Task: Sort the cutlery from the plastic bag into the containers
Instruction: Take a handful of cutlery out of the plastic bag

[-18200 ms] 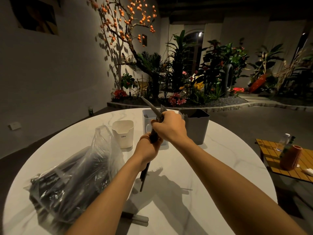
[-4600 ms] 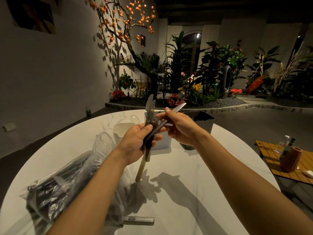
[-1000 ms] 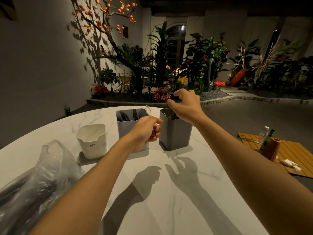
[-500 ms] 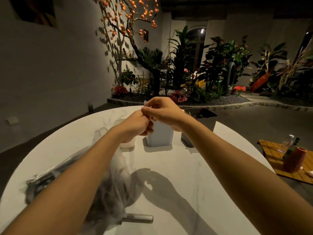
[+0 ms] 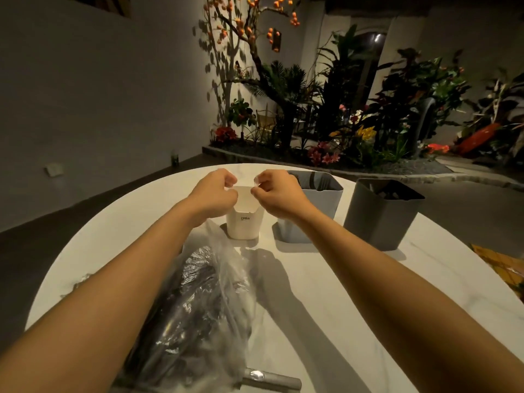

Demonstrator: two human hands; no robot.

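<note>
Both hands hang over the white container on the round tabletop. The right hand pinches a small clear piece just above its rim, and the left hand is curled, though I cannot tell whether it holds anything. The plastic bag of dark cutlery lies under the left forearm; a light grey container stands just beside the white one, with a dark grey container further right.

The white container bears small dark lettering reading "CRBW" on its front wall
</note>
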